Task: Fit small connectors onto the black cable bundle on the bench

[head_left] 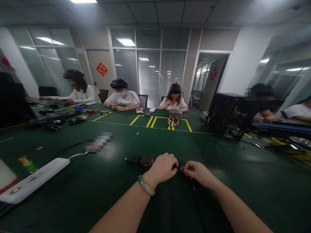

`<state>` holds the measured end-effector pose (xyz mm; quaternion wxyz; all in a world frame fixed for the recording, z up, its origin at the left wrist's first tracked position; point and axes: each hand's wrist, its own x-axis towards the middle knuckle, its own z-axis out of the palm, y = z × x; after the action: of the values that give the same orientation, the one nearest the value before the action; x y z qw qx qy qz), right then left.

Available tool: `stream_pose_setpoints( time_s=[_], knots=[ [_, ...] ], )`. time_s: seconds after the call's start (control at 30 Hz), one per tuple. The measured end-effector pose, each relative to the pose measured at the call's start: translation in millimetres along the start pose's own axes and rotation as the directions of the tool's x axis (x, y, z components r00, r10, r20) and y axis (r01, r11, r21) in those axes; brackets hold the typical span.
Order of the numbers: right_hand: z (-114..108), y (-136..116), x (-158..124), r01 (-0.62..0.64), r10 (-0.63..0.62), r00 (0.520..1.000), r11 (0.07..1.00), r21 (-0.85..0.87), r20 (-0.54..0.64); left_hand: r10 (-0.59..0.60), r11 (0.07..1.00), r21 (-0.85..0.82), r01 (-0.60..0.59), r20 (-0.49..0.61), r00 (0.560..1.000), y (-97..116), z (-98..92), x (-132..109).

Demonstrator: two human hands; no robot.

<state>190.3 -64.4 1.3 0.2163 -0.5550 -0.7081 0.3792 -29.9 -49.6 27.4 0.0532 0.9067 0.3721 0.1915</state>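
On the green table in front of me lies a dark, rod-shaped tool point(139, 161), which looks like an electric screwdriver, with a small metal tip at its left end. My left hand point(163, 166), with a bangle on its wrist, is closed over the tool's right end, and its fingers hide that part. My right hand point(199, 173) is closed in a pinch on a small dark connector point(181, 168) with a shiny metal part, close to my left fingertips. Below the right hand, a thin dark cable point(194, 191) runs toward me. Whether connector and tool are joined is hidden.
A white power strip point(36, 181) lies at left, beside a green spool point(28, 164). A black computer case point(227, 116) stands at right. Across the table, several people work, one behind a grey power supply unit point(175, 114). Cables and parts point(55, 123) lie far left.
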Motion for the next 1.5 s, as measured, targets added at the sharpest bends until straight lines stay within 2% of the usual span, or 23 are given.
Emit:
stream_pose_setpoints(
  time_s=[0.23,0.47,0.73,0.9,1.07,1.23,1.37,1.5],
  knots=[
    [4.0,-7.8,-3.5,0.043,-0.044,0.998,0.998,-0.04,-0.035,-0.052,0.999,-0.004,0.052,0.01,0.999,4.0,4.9,-0.9],
    [6.7,-12.5,-4.0,0.065,-0.078,0.994,0.985,-0.16,-0.08,-0.062,0.998,-0.028,0.061,-0.047,0.997,5.2,9.3,1.2],
    [5.5,-12.4,-5.2,0.09,-0.112,0.985,0.983,-0.161,-0.13,-0.023,1.0,0.001,0.023,-0.035,0.999,7.3,11.2,3.4],
    [4.6,-11.2,-4.9,0.04,-0.049,0.995,0.993,-0.11,-0.083,-0.003,0.999,-0.035,0.002,-0.045,0.999,8.1,6.4,-1.6],
    [5.5,-7.5,-3.5,0.058,-0.063,0.996,0.996,-0.075,-0.071,-0.032,0.997,-0.076,0.027,-0.065,0.997,9.1,3.4,-2.6],
    [5.6,-3.5,-4.1,0.023,-0.024,0.999,0.997,-0.073,-0.023,-0.081,0.99,-0.112,0.083,0.018,0.997,5.1,2.4,-1.0],
    [3.8,-4.6,-8.1,-0.028,0.032,0.998,0.997,-0.073,0.05,-0.097,0.994,-0.034,0.1,0.081,0.992,2.4,-3.9,-4.3],
    [1.6,-5.6,-10.9,-0.071,0.079,0.991,0.994,-0.083,0.103,-0.052,0.998,0.027,0.049,0.126,0.991,1.2,-7.3,-9.1]
  ],
)
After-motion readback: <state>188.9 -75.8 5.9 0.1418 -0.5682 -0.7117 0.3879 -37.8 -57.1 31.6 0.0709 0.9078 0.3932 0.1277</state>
